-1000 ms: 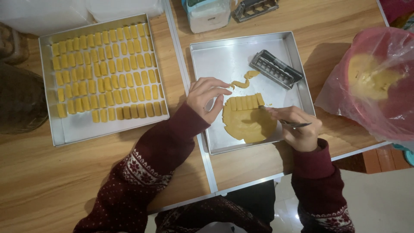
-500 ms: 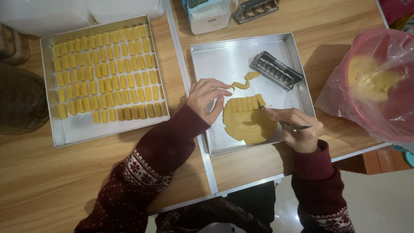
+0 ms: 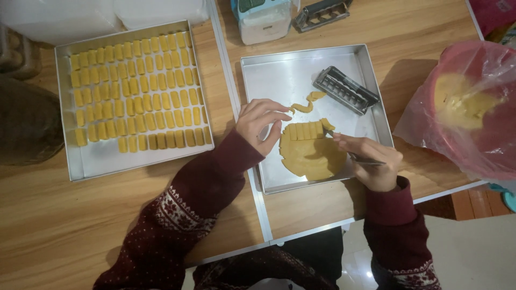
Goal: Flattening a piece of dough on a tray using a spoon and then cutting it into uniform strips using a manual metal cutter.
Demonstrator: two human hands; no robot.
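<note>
While the right hand [image 3: 371, 164] grips a thin metal blade [image 3: 359, 158] at the cut dough slab [image 3: 312, 153] in the near tray [image 3: 258, 75], the left hand [image 3: 260, 121] pinches a loose trimming strip [image 3: 303, 104], fingers curled. Lifting cut bars looks next, gently. Beyond, filled tray [image 3: 86, 161] waits.
</note>
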